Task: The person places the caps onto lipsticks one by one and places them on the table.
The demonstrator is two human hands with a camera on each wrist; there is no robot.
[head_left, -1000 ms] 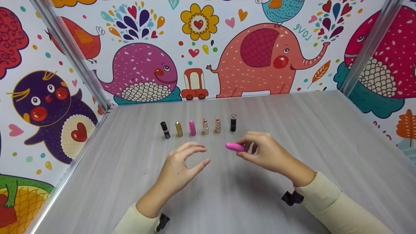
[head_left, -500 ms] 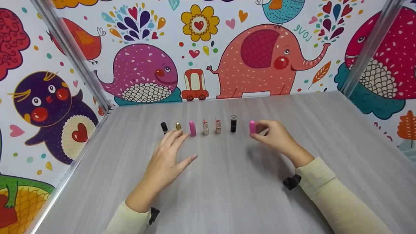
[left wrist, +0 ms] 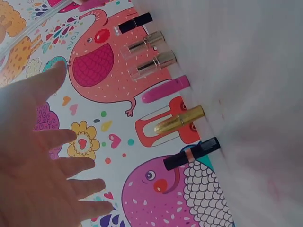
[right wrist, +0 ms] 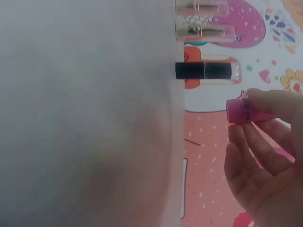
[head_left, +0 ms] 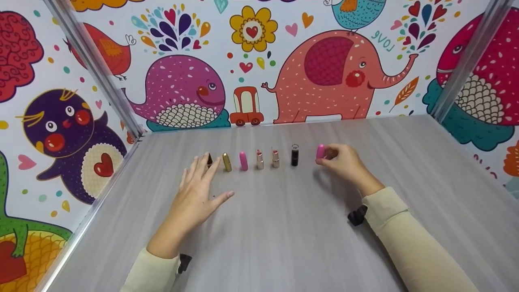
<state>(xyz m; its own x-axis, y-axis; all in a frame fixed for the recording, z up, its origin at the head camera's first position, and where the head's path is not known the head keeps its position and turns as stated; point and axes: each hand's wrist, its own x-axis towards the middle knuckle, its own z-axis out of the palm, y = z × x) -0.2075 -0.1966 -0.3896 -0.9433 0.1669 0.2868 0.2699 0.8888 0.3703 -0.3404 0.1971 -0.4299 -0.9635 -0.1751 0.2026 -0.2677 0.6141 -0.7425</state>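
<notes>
My right hand pinches a pink lipstick upright between thumb and fingers, to the right of a row of lipsticks. In the right wrist view its base hangs above the tabletop. My left hand is spread and holds nothing; in the head view it partly covers the leftmost black lipstick. Rightward from that one stand a gold lipstick, another pink lipstick, two clear-capped lipsticks with pale gold bases and a black lipstick with a clear top.
The grey wood-look table ends at a back wall printed with cartoon animals. Metal posts stand at the two back corners. A printed side panel borders the table's left side.
My right hand has carried the pink lipstick away to the far right end of the row and turned it from lying sideways to upright. My left hand has moved left and forward, its fingers spreading.
</notes>
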